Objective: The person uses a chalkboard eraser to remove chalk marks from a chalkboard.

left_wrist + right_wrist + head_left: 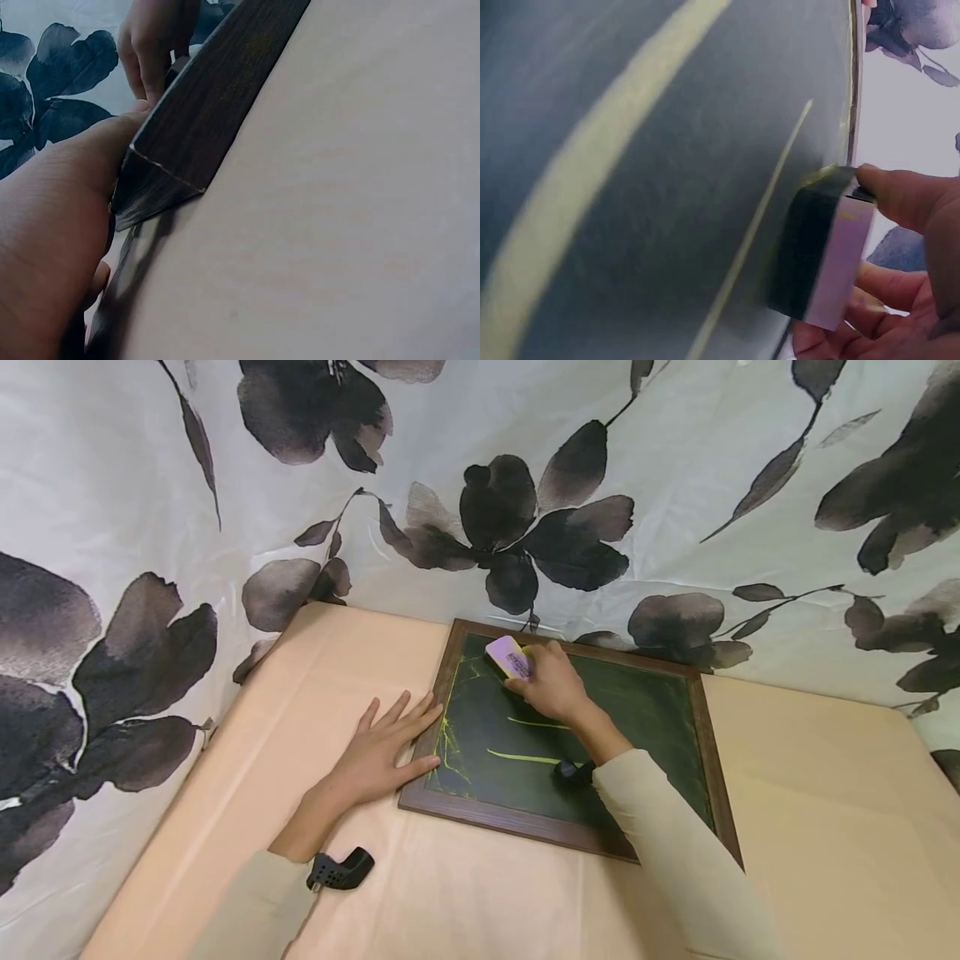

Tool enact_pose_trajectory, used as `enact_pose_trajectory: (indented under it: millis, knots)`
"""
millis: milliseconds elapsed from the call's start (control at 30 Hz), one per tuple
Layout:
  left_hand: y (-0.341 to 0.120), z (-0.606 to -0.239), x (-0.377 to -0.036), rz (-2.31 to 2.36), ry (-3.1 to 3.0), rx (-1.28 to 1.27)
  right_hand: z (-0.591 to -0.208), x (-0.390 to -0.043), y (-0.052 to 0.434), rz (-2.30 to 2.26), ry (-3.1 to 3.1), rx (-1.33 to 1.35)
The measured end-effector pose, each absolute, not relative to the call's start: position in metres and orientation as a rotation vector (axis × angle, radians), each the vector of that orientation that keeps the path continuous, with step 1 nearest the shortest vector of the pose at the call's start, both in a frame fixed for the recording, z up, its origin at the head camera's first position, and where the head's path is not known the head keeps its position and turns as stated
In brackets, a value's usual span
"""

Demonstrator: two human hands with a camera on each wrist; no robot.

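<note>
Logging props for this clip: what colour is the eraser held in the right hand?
The eraser has a lilac-pink back and a dark felt wiping face; the head view shows it best.

Soft, even indoor light — wide-angle bending at edges, both wrist views blurred.

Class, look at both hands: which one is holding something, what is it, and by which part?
The right hand grips a pink-backed board eraser by its sides. The left hand holds nothing; it lies flat against the wooden-framed chalkboard.
</note>
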State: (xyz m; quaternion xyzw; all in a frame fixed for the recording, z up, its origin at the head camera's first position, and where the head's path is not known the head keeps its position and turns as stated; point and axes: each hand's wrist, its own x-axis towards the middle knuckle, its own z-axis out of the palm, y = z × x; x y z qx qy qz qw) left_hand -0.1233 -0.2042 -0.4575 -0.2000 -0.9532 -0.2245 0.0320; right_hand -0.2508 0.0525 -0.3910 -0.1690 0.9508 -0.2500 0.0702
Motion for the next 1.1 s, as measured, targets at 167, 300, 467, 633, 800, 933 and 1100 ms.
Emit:
enact_pose_trajectory:
  millis: [167,300,467,633,800,933,1100]
  knots:
    - [-0.203,-0.458,-0.119,-0.714,-2.948,-0.625,-0.385,-0.244,0.068,-0.715,2.885,-0.56]
    - [-0.204,-0.458,-0.117,-0.719,-2.945,-0.619,-0.375,-0.239,0.094,-0.762,2.911,-0.618]
    - [-0.206,-0.457,-0.115,-0.705,-2.946,-0.599,-0.367,-0.231,0.133,-0.753,2.954,-0.627]
    - [-0.208,-0.457,-0.113,-0.724,-2.942,-0.596,-0.374,-0.216,0.17,-0.693,2.997,-0.551]
    - [-0.21,-0.457,-0.115,-0.71,-2.939,-0.598,-0.386,-0.205,0.199,-0.664,2.998,-0.487]
    - [-0.208,-0.456,-0.119,-0.715,-2.926,-0.607,-0.391,-0.203,0.213,-0.659,3.012,-0.461]
    - [-0.203,-0.453,-0.122,-0.732,-2.924,-0.62,-0.391,-0.201,0.219,-0.657,3.042,-0.46]
